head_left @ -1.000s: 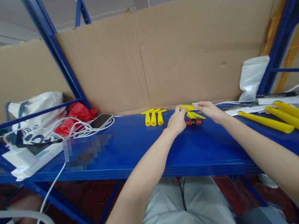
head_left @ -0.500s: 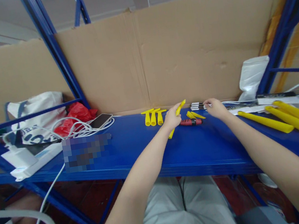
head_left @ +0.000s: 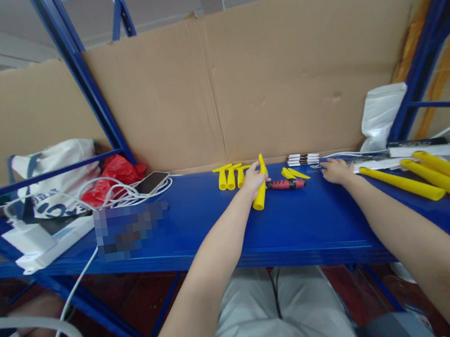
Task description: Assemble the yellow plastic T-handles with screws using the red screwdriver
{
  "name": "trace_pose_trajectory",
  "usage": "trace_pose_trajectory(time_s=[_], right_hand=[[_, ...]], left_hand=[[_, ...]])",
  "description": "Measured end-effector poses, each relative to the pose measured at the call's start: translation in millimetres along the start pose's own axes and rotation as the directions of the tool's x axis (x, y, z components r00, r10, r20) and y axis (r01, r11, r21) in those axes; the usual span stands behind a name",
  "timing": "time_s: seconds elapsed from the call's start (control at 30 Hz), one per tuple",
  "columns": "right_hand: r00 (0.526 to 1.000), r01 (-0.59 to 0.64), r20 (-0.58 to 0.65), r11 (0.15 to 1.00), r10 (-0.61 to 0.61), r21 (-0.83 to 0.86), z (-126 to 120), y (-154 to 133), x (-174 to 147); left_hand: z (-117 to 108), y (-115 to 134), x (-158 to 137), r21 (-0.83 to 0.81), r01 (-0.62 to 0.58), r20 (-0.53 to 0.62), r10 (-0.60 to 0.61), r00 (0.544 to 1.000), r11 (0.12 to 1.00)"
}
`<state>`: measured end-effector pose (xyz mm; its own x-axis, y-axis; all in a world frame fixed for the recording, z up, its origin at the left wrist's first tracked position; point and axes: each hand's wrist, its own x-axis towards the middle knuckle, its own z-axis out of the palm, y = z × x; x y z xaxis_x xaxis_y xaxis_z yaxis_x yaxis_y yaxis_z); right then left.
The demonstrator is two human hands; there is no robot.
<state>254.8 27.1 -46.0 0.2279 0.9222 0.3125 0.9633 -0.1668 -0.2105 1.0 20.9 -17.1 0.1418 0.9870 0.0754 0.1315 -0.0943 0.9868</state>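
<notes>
My left hand [head_left: 253, 180] is closed around a yellow plastic tube [head_left: 259, 199], its wide round end toward me and its narrow end pointing up and away. My right hand [head_left: 337, 170] rests on the table with its fingers reaching forward, beside some tiny parts [head_left: 315, 166] too small to make out. Between the hands lies a red and black screwdriver handle [head_left: 284, 184]. Behind it are small flat yellow pieces [head_left: 293, 173]. A stack of white and black strips [head_left: 303, 159] lies at the back. Several yellow T-shaped pieces [head_left: 230, 178] stand in a row left of my left hand.
Longer yellow tubes [head_left: 405, 183] lie at the right, by white boxes [head_left: 416, 146] and a white pouch [head_left: 384, 116]. At the left are a phone [head_left: 153, 182], coiled white cables, a red bag [head_left: 118, 176] and a power strip [head_left: 67, 243]. Cardboard [head_left: 279, 81] walls the back.
My right hand has moved right and toward me, away from the white and black strips, and its fingers have spread. The yellow tube in my left hand has turned more upright, with its wide end showing.
</notes>
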Motion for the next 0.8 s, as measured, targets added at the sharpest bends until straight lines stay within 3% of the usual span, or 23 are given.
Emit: trace_pose_trajectory(time_s=[0.1,0.2,0.8], right_hand=[[0.984,-0.127,0.109,0.985,0.14,-0.121,-3,-6,-4],[0.979,-0.135,0.13,0.979,0.155,-0.153,-7,-10,-8],[0.997,-0.039,0.063,0.988,0.049,-0.15,-10,-11,-9]], left_hand=[[0,0,0,-0.025,0.009,-0.002,-0.009,1.0,1.0],[0,-1,1,-0.038,0.002,-0.008,-0.003,1.0,0.999],[2,-4,3,-0.033,-0.03,0.001,0.03,1.0,0.999]])
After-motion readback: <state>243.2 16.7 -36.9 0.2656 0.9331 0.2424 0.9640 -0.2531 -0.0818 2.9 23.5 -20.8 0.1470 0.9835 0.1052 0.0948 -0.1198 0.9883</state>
